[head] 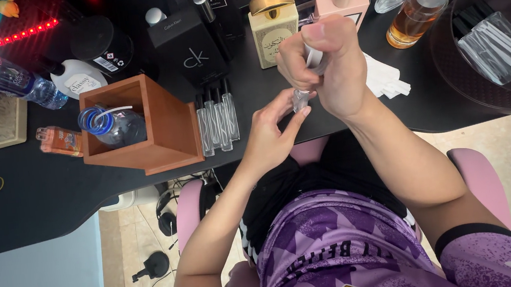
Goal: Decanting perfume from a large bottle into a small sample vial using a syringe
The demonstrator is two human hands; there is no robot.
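A home desk set up for decanting perfume: a black desk (37, 200) crowded at twelve o'clock with perfume bottles (422, 6) and boxes (188, 45), empty glass sample vials (217, 119) at center, a pink chair (481, 179) at five o'clock.

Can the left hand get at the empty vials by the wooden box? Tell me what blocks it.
Probably yes, once it lets go. The left hand is pinching a small vial under the right hand. The empty vials stand just beside it against the wooden box, with bare desk between.

The right hand (330, 67) hides most of the syringe (315, 60) it grips.
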